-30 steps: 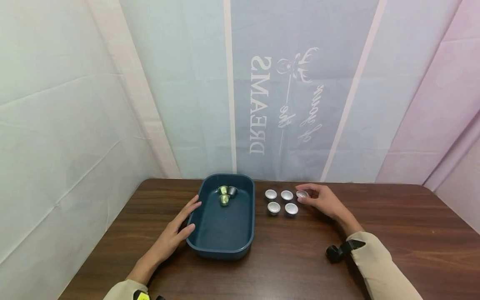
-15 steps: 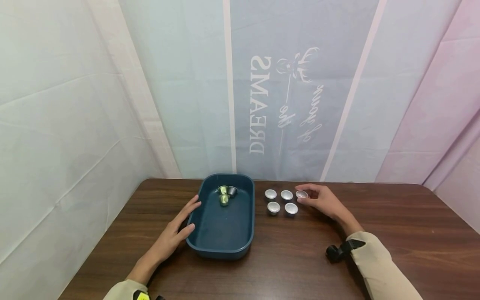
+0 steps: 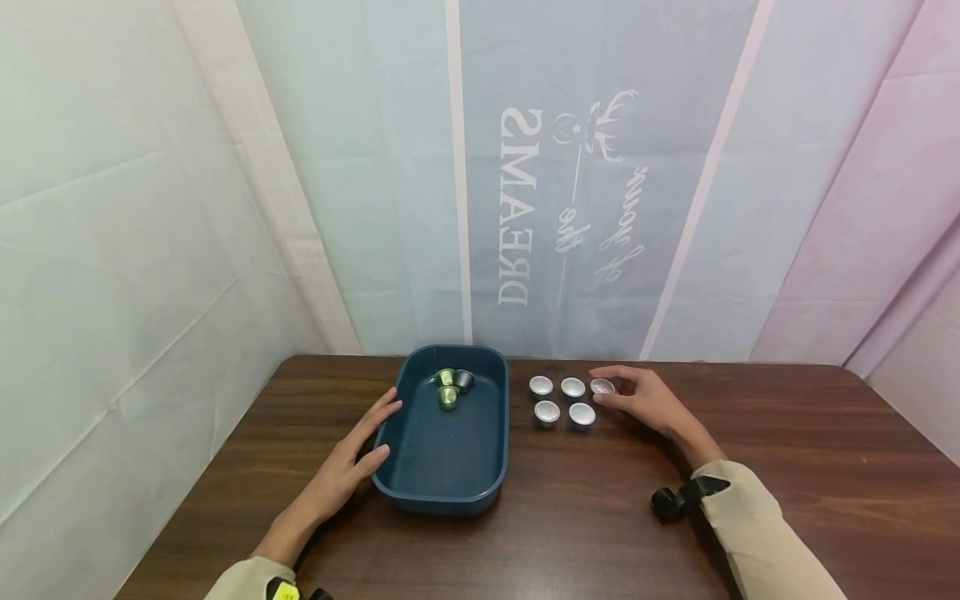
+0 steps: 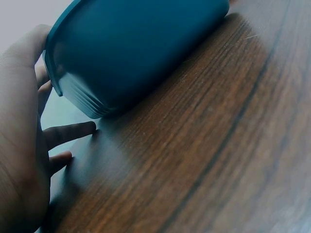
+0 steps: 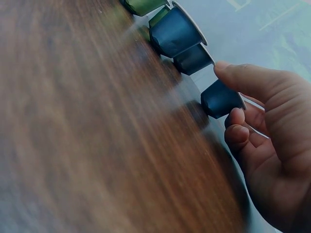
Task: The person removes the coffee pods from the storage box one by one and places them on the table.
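Note:
In the head view a blue plastic tub [image 3: 450, 458] stands on the table, with two gold-green coffee capsules [image 3: 447, 398] and one dark capsule [image 3: 465, 381] at its far end. My left hand [image 3: 337, 475] rests against the tub's left rim, fingers extended and spread. On the right, my right hand [image 3: 647, 403] pinches the rim of a blue coffee capsule [image 5: 221, 99] between thumb and fingers. This capsule stands foil side up at the right end of the far row. Beside it are several more upright capsules [image 3: 573, 387], blue and green in the right wrist view.
The dark wooden table [image 3: 570, 525] extends to both sides and toward me. A printed fabric curtain [image 3: 390, 208] hangs behind its far edge, and a pale one [image 3: 135, 250] hangs at the left. Black camera straps [image 3: 686, 498] sit over the sleeves.
Both hands stay in place, the right one at the same capsule. The whole head view has shifted very slightly upward.

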Demonstrator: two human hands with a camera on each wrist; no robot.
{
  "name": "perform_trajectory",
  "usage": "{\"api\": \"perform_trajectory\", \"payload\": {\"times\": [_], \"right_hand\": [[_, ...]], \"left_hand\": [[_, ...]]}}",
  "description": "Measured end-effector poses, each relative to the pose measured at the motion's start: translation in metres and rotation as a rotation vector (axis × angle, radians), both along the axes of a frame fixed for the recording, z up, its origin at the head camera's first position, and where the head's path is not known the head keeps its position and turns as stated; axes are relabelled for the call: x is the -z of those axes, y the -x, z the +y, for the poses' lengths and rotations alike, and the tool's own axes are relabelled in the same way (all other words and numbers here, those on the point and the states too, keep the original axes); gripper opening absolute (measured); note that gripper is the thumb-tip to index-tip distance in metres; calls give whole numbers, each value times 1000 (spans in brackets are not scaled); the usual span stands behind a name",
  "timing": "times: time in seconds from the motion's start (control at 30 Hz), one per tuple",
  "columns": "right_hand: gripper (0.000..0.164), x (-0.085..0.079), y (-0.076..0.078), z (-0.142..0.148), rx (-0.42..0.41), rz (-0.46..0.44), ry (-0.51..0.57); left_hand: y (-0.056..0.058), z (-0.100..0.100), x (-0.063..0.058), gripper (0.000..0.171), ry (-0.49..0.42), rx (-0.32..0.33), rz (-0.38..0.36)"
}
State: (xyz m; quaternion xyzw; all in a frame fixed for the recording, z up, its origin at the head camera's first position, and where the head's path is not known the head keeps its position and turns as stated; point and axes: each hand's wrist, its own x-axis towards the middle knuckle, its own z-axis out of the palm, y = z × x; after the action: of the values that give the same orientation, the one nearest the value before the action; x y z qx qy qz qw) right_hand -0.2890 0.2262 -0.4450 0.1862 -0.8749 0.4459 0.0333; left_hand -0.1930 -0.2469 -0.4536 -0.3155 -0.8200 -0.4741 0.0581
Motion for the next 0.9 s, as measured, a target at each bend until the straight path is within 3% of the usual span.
{"api": "perform_trajectory", "payload": {"times": [0.63,0.9], "right_hand": [[46,4,3,5,12,8,-37],[43,-6,2,5,50,44,16]], "left_hand": [[1,0,0,57,-3,3,9],[2,-1,3,58,15,-11,11]]}}
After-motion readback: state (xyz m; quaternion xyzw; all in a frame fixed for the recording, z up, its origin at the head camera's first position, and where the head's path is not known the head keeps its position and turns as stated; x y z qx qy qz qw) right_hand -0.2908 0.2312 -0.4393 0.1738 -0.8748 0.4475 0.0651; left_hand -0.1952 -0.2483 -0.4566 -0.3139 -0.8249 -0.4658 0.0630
